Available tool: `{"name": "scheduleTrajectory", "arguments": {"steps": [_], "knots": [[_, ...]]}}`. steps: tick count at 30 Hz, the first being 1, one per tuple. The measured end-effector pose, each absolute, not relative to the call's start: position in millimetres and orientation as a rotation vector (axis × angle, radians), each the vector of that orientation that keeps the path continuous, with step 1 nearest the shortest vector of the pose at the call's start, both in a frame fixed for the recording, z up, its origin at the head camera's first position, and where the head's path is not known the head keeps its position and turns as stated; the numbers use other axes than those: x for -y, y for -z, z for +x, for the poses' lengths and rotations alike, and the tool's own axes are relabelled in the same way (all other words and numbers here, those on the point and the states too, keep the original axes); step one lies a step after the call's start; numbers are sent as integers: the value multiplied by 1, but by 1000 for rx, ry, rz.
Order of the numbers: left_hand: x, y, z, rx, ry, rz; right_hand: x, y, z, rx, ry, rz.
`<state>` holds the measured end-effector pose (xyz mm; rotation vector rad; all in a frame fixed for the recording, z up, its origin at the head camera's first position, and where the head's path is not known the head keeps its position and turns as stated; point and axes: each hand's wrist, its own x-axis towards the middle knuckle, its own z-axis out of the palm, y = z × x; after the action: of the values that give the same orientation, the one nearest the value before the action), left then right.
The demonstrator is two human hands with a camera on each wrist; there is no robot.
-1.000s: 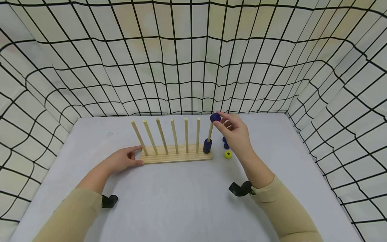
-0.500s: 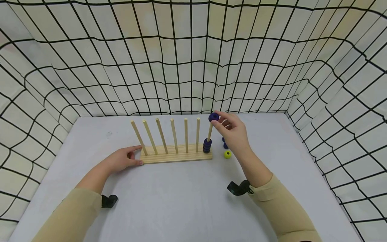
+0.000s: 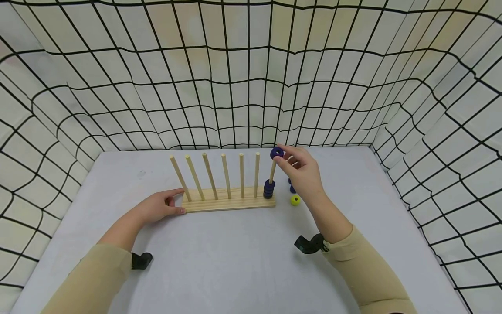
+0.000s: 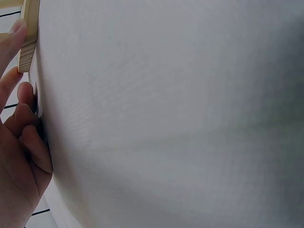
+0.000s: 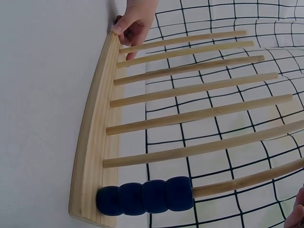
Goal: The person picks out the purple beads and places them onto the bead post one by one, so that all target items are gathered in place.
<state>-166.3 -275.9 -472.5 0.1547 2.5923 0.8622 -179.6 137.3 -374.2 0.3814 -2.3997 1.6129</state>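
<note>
A wooden peg rack (image 3: 227, 206) with several upright pegs stands on the white table. My left hand (image 3: 158, 206) pinches its left end, thumb at the front and a finger behind; the left wrist view shows the thumb and fingertip at the base's edge (image 4: 29, 52). With thumb and fingertips, my right hand (image 3: 305, 170) pinches a dark blue bead (image 3: 273, 151) at the tip of the rightmost peg. The bead's hole shows, so it sits tilted; whether the peg enters it I cannot tell. Several blue beads (image 5: 147, 195) are stacked low on that peg.
Right of the rack lie a yellow bead (image 3: 295, 202) and blue beads (image 3: 292, 189), the latter partly hidden by my right hand. A black net (image 3: 248, 83) over white walls surrounds the table (image 3: 219, 261) at the back and sides.
The blue bead and my right hand have shifted slightly left toward the peg tip. The bead has turned so its hole shows. The left hand and rack stay put.
</note>
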Motion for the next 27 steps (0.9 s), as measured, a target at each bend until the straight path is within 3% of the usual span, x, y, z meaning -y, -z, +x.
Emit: {"name": "scheduleTrajectory", "arguments": {"steps": [27], "knots": [[276, 472, -166, -2587, -866, 138, -138, 380, -180, 2453, -1589, 388]]}}
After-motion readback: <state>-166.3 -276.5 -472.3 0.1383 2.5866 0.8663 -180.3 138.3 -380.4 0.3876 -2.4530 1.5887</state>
